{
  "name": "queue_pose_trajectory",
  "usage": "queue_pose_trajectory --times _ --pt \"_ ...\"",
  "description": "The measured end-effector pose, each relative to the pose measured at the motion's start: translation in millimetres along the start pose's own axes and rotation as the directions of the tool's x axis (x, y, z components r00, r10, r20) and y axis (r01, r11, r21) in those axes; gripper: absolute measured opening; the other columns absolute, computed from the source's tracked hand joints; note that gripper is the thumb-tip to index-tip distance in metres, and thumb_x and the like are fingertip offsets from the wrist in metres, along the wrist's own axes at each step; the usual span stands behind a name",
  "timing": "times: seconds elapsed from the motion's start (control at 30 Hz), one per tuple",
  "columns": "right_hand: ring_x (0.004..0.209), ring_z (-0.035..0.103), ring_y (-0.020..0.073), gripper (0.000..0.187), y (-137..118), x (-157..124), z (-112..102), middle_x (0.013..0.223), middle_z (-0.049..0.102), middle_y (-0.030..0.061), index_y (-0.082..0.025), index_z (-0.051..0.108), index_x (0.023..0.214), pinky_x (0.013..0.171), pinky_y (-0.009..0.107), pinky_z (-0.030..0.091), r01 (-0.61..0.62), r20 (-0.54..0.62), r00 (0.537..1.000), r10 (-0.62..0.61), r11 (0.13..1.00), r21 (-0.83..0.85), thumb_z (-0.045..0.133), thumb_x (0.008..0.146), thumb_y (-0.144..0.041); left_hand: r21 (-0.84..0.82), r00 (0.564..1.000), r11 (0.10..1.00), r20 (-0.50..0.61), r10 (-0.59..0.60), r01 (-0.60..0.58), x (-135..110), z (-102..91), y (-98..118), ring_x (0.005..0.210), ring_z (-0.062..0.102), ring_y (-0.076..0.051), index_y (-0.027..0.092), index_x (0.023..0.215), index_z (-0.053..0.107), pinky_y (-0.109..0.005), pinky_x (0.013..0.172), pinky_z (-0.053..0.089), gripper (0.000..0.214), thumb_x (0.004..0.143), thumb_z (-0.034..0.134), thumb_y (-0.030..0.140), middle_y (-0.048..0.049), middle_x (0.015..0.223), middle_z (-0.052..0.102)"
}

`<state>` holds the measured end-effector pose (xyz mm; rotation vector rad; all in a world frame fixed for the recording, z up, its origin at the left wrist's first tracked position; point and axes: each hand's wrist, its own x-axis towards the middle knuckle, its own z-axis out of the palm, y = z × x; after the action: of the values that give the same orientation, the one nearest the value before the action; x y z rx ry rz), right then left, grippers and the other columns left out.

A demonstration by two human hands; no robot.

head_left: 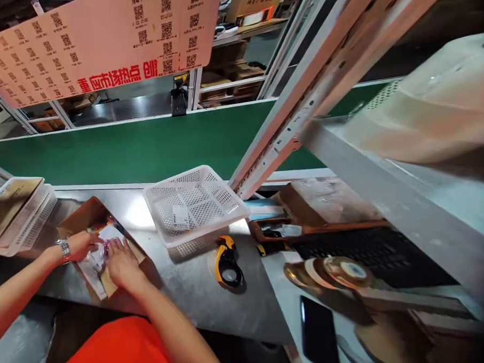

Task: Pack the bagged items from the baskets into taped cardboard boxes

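Observation:
A small open cardboard box [144, 263] sits on the metal table, with plastic-wrapped items [96, 256] and a white piece [110, 232] inside. My left hand [81, 245], with a metal watch at the wrist, reaches over the box's left side. Its fingers are stretched out onto the wrapped contents. From the right, my right hand [120, 261] lies over the contents with its fingers extended, pressing on them beside the left hand. What lies under the fingers is partly hidden.
A white perforated basket [163, 234] holding a label stands right of the box. Nearby lies a yellow tape dispenser [222, 263]. Stacked baskets [35, 226] are at left, a green conveyor [147, 150] behind. Tape rolls [346, 271], a phone [319, 334] and a keyboard [383, 252] lie at right.

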<state>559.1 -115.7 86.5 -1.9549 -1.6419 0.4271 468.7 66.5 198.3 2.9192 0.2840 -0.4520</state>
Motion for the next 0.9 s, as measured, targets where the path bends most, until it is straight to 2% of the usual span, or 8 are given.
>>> queue_pose_trajectory --times 0.07,0.13,0.2,0.4,0.5,0.6,0.8,0.9 --pt "0.165 0.034 0.0349 0.058 1.8 -3.4 1.8 0.171 0.045 0.0258 -0.004 0.05 0.161 0.138 0.06 0.025 -0.025 0.041 0.999 0.025 1.0 -0.009 0.051 0.108 -0.028 -0.01 0.969 0.991 -0.211 -0.132 0.132 -12.8 -15.5 -13.8 0.129 0.071 -0.028 0.026 0.131 0.076 -0.042 0.115 0.054 0.045 0.099 0.045 0.03 -0.0078 0.128 0.081" --pt "0.167 0.029 0.0364 0.06 3.3 -5.3 1.5 0.172 0.042 0.027 -0.001 0.049 0.161 0.138 0.06 0.022 -0.033 0.075 0.997 0.035 0.999 -0.027 0.052 0.107 -0.028 -0.032 0.862 0.95 -0.411 -0.296 0.311 -28.0 -24.8 -26.7 0.144 0.06 -0.031 0.022 0.142 0.069 -0.05 0.126 0.044 0.049 0.102 0.045 0.034 -0.0097 0.138 0.078" --pt "0.168 0.026 0.0392 0.062 4.0 -4.7 -0.6 0.173 0.04 0.028 0.002 0.047 0.162 0.139 0.059 0.021 -0.027 0.106 0.994 0.031 0.999 -0.046 0.05 0.108 -0.028 -0.062 0.809 0.906 -0.428 -0.404 0.42 -42.8 -26.5 -34.9 0.15 0.055 -0.035 0.016 0.145 0.066 -0.053 0.129 0.04 0.053 0.1 0.051 0.039 -0.0136 0.145 0.074" --pt "0.168 0.025 0.0408 0.065 3.8 -2.0 0.2 0.174 0.037 0.028 0.001 0.043 0.165 0.138 0.059 0.021 -0.005 0.143 0.99 0.02 0.995 -0.104 0.047 0.108 -0.029 0.012 0.983 0.99 -0.122 -0.135 0.138 -61.5 -4.4 -26.0 0.16 0.042 -0.036 0.022 0.149 0.067 -0.06 0.135 0.024 0.06 0.102 0.054 0.057 -0.0151 0.156 0.067" --pt "0.169 0.024 0.0386 0.064 6.7 0.9 4.2 0.175 0.038 0.026 -0.003 0.044 0.166 0.138 0.058 0.02 -0.014 0.158 0.987 0.032 0.994 -0.111 0.048 0.108 -0.029 0.057 0.993 0.997 -0.106 -0.048 0.054 -44.8 7.3 -20.0 0.158 0.044 -0.039 0.019 0.155 0.062 -0.064 0.134 0.021 0.074 0.097 0.059 0.066 -0.0207 0.151 0.068" --pt "0.169 0.025 0.0346 0.058 11.2 6.0 1.6 0.174 0.042 0.0222 -0.009 0.05 0.163 0.137 0.057 0.025 -0.012 0.142 0.99 0.014 1.0 -0.015 0.048 0.107 -0.025 -0.008 0.97 0.998 -0.237 -0.059 0.059 -10.1 22.6 -15.2 0.146 0.054 -0.041 0.016 0.143 0.071 -0.063 0.131 0.026 0.059 0.102 0.054 0.056 -0.022 0.135 0.074" --pt "0.153 0.055 0.0276 0.053 13.4 -22.9 -35.9 0.161 0.062 0.0165 -0.018 0.062 0.155 0.128 0.051 0.046 -0.064 -0.2 0.967 0.156 0.913 0.403 0.035 0.111 -0.029 -0.259 0.878 0.962 -0.436 -0.195 0.085 50.3 70.0 -2.3 0.126 0.06 -0.038 0.016 0.112 0.073 -0.054 0.111 0.051 0.027 0.091 0.056 0.012 -0.0195 0.116 0.07" --pt "0.15 0.058 0.0299 0.054 17.7 -46.2 -62.8 0.16 0.063 0.0142 -0.023 0.062 0.155 0.129 0.056 0.044 -0.082 -0.521 0.804 0.287 0.921 0.38 0.034 0.112 -0.04 -0.382 0.844 0.923 -0.479 -0.24 0.045 57.8 85.5 -10.2 0.118 0.063 -0.032 0.017 0.117 0.065 -0.053 0.107 0.055 0.041 0.082 0.053 0.0 -0.0173 0.12 0.067"
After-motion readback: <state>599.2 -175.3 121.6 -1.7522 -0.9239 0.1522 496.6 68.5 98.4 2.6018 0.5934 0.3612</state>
